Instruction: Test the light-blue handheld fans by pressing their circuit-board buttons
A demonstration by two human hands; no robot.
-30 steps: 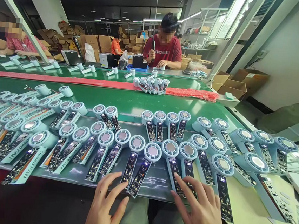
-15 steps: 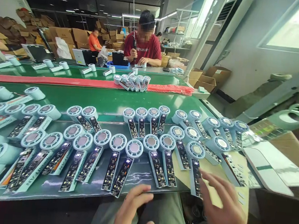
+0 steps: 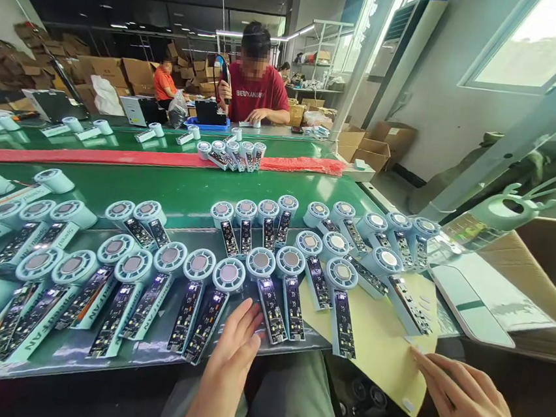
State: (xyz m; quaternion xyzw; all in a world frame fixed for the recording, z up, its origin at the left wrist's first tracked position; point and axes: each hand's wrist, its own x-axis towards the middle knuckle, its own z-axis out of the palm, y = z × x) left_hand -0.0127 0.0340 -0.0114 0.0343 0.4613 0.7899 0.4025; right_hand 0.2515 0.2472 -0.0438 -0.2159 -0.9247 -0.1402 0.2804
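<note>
Several light-blue fans with exposed circuit boards lie in rows on the bench. My left hand (image 3: pixel 235 348) is at the bench's front edge, fingers apart and empty, between a fan with a lit display (image 3: pixel 228 276) and another fan (image 3: pixel 260 262). On the right, my right hand (image 3: pixel 462 390) has its thumb and forefinger pinched at the edge of a yellow sheet (image 3: pixel 382 350) that carries small pale pieces; what is between the fingertips is too small to name. A fan (image 3: pixel 342 274) rests partly over the sheet's left side.
A green conveyor (image 3: pixel 177 182) runs behind the fans, with a red strip (image 3: pixel 155 156) beyond it. Across it a person in a red shirt (image 3: pixel 273 96) holds a tool. A white-and-green panel (image 3: pixel 472 306) and a cardboard box (image 3: pixel 547 274) are at the right.
My right hand has moved right and down from the fan to the yellow sheet, its fingers now pinched. My left hand has moved up and left, closer to the fans. The view has shifted slightly.
</note>
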